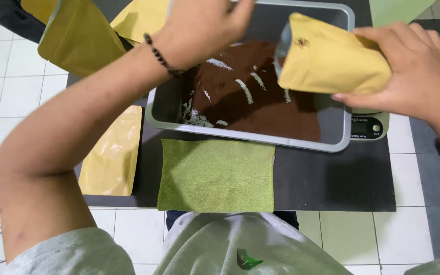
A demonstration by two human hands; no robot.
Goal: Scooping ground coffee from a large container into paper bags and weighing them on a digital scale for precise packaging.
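While right hand (408, 81) grips pouch (332, 56) over tray (250, 136), left hand (199, 25) at far rim

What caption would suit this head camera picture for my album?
Right hand tilts an open yellow pouch over a grey tray of brown powder; left hand reaches across.
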